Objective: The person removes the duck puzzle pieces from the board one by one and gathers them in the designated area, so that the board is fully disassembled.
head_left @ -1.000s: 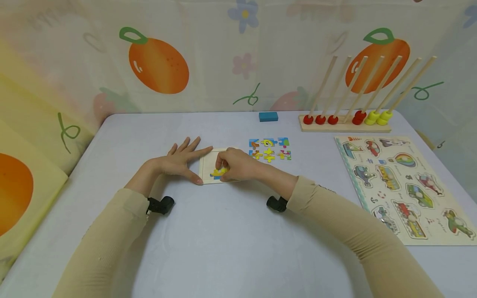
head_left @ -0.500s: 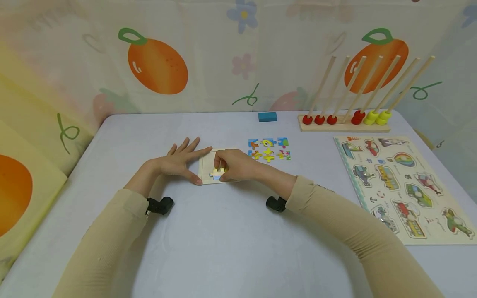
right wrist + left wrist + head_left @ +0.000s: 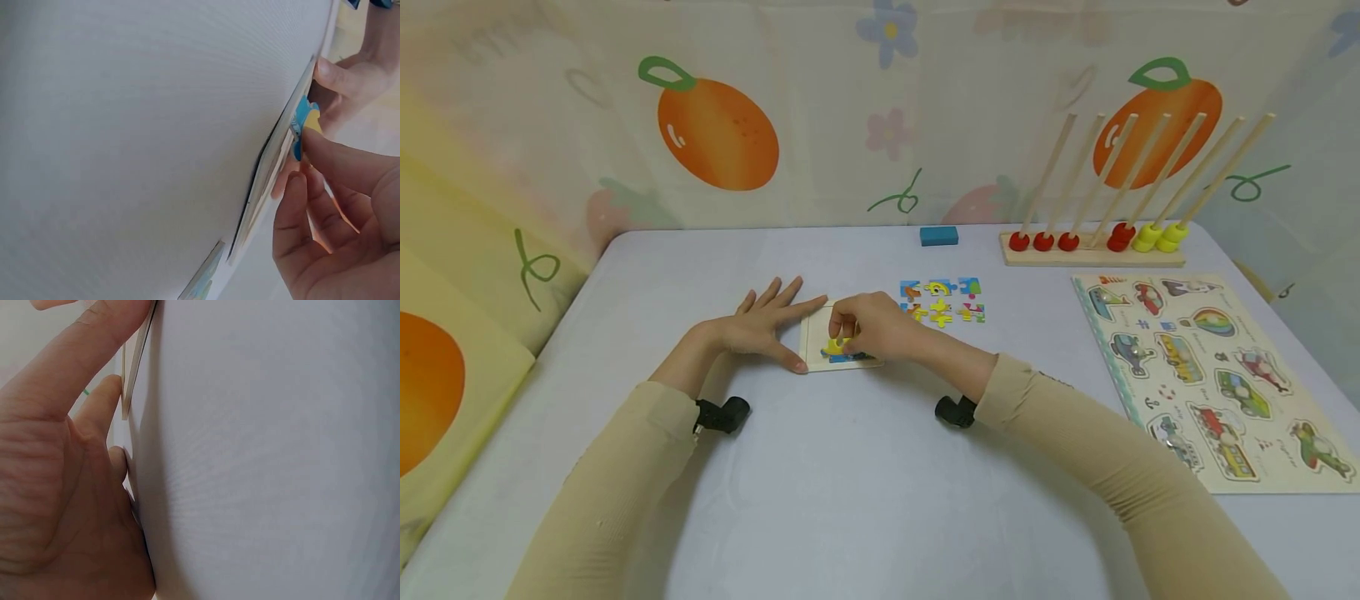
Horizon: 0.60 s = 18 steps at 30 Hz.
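Note:
A small light wooden puzzle tray (image 3: 813, 333) lies on the white table between my hands. My left hand (image 3: 758, 329) has its fingers spread, with the thumb and index fingertip at the tray's left corners. Over the tray, my right hand (image 3: 883, 327) pinches a yellow and blue jigsaw piece (image 3: 832, 350). In the right wrist view the piece (image 3: 302, 119) stands tilted close above the tray's surface, partly covered by my thumb. The left wrist view shows my left palm (image 3: 56, 487) by the table, fingers at the tray's edge.
Several loose jigsaw pieces (image 3: 940, 313) lie in two rows just behind my right hand. A blue block (image 3: 938, 236) sits at the back edge. A wooden peg counter (image 3: 1093, 259) with red and yellow beads stands back right, with a vehicle picture board (image 3: 1180, 400) in front.
My right hand has shifted slightly on the tray with the jigsaw piece, whose tilt has changed; a bit more of the tray's front edge shows. My left hand has stayed in place.

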### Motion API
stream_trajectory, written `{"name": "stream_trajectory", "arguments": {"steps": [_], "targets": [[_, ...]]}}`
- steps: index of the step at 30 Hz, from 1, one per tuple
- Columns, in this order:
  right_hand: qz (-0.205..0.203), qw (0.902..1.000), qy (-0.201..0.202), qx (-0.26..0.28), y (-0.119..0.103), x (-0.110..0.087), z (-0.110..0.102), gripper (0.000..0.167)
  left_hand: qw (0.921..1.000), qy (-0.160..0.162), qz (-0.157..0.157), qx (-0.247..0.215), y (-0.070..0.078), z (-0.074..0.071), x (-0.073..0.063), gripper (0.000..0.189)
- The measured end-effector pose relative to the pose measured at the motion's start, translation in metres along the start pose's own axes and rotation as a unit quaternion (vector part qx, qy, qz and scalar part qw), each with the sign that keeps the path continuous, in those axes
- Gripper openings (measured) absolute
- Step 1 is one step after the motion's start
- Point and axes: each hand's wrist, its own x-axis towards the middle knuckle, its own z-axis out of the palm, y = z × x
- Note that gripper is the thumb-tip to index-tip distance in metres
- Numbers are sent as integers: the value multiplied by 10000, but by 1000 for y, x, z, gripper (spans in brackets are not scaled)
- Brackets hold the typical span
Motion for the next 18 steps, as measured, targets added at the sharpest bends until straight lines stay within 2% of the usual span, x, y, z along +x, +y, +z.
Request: {"name": "stream_trajectory", "arguments": {"steps": [10,18], "targets": [[-37,9998,23,202,1,1,-5,11,10000,-22,14,-4,0,1,0,109],[-98,9989,173,421,-2,-4,-22,12,9999,-45,-72,76,2,-1,0,110]]}}
